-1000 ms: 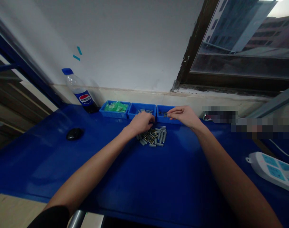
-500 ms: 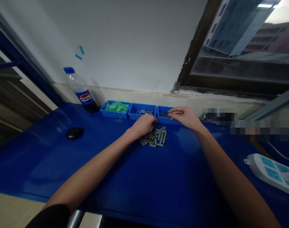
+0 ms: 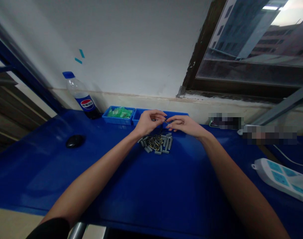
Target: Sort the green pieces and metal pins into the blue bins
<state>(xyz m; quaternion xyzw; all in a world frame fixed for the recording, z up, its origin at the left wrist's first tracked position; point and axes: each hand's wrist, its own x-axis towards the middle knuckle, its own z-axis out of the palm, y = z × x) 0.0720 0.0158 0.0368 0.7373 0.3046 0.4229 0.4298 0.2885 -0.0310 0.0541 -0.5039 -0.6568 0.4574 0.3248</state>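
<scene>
My left hand point(image 3: 150, 122) is raised over the front of the middle blue bin point(image 3: 139, 114), thumb and fingers pinched on what looks like a thin brass-coloured screw point(image 3: 165, 121). Facing it, my right hand point(image 3: 185, 125) hovers before the right blue bin point(image 3: 176, 114), fingertips almost meeting the left ones and slightly apart. Beneath the hands, a mixed pile of brass-coloured screws point(image 3: 155, 143) and grey wall plugs point(image 3: 170, 143) lies on the blue table point(image 3: 151, 186). My hands hide most of what the middle and right bins hold.
The left blue bin point(image 3: 118, 121) holds green plastic packets point(image 3: 121, 113). A cola bottle point(image 3: 85, 101) stands beside it against the wall. Nearer lies a black computer mouse point(image 3: 75, 141). At the right are a white power strip point(image 3: 278, 176) and a dark, partly blurred item point(image 3: 224, 121).
My left hand has risen from the pile with what looks like a screw. My right hand has moved left from the right bin to meet it. The view has shifted slightly.
</scene>
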